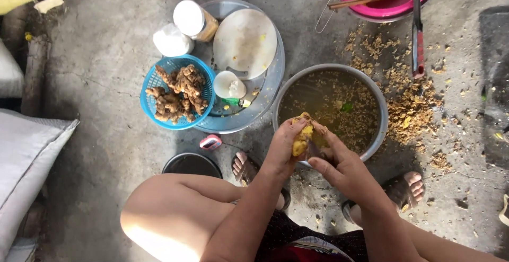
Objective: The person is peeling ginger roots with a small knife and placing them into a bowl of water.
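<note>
Yellow ginger pc [300, 141] in left hand [281, 151], w/ right hand [339, 164] alongside.

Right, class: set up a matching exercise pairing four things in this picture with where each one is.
Things:
1. blue basket
2. metal basin
3. pink bowl
4. yellow root piece

Places:
A. top right, at the picture's edge
B. in the person's hands
C. left of the round tray
D. just beyond the hands, holding murky water

Pairs: 1-C, 2-D, 3-A, 4-B
</note>
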